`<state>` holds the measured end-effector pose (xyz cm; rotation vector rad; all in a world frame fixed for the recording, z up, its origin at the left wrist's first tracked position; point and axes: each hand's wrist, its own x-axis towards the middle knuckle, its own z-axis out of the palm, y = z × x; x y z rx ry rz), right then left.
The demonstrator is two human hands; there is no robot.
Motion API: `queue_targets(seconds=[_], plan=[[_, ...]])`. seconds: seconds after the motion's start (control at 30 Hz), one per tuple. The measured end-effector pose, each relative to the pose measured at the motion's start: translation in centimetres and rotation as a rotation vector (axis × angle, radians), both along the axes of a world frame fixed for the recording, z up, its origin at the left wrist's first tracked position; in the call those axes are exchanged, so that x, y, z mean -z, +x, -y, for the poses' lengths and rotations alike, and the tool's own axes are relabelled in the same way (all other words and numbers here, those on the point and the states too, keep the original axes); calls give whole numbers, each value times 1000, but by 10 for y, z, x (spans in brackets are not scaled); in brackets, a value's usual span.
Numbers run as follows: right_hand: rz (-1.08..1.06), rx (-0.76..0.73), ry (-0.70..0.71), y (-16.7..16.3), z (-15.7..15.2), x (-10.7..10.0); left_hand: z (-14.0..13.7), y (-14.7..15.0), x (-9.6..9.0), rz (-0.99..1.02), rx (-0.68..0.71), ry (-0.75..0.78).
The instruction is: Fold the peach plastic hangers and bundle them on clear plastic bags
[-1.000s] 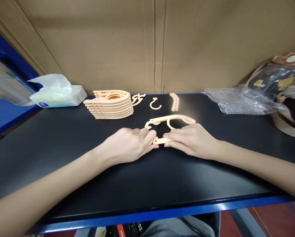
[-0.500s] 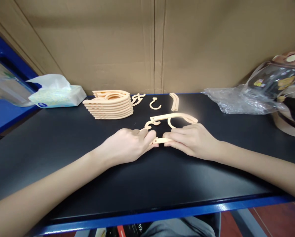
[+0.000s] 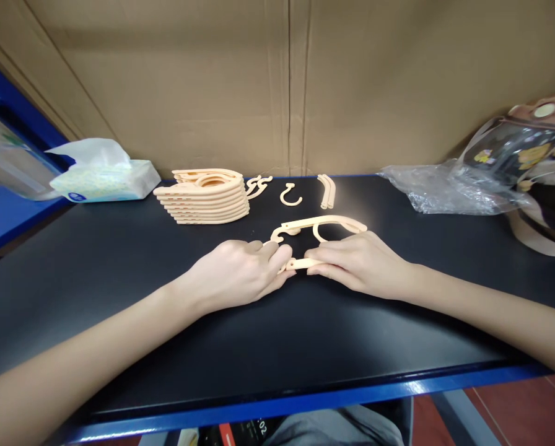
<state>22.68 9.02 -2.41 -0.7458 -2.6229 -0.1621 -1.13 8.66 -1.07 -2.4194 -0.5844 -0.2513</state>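
Observation:
My left hand (image 3: 240, 271) is closed in a pinch on the near left end of a peach plastic folding clothes hanger (image 3: 326, 222). My right hand (image 3: 361, 263) grips the same hanger's lower arm further right, with the thumb underneath. The hanger's upper arm bows out above the right fingers, and a hooked piece shows beyond the left fingertips. Its grasped parts are mostly covered by my fingers. Behind my left hand stands a neat stack of folded hangers (image 3: 203, 205). A loose hook (image 3: 292, 199) lies past the hands.
Curved hanger bars (image 3: 327, 193) and small hooked pieces (image 3: 257, 186) lie along the back of the black table (image 3: 268, 353). A tissue pack (image 3: 110, 179) sits back left. Clear plastic wrapping (image 3: 454, 186) and a see-through bag (image 3: 514, 148) are at right. Cardboard (image 3: 212, 80) rises behind.
The hanger's upper arm has tipped slightly down and left, toward my right hand. Both hands keep their grip in nearly the same place.

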Motion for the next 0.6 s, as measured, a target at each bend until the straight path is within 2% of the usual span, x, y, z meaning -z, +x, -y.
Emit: queue_targets(seconds=[0.13,0.4,0.6], plan=[[16,-3,15,1,-1,2,-2,-1,1,52,39,-40],[62,31,82,0,-2,4,-5,-2,1,147,28,-258],[67,18,107,0,-3,5,-5,-3,1,172,39,-281]])
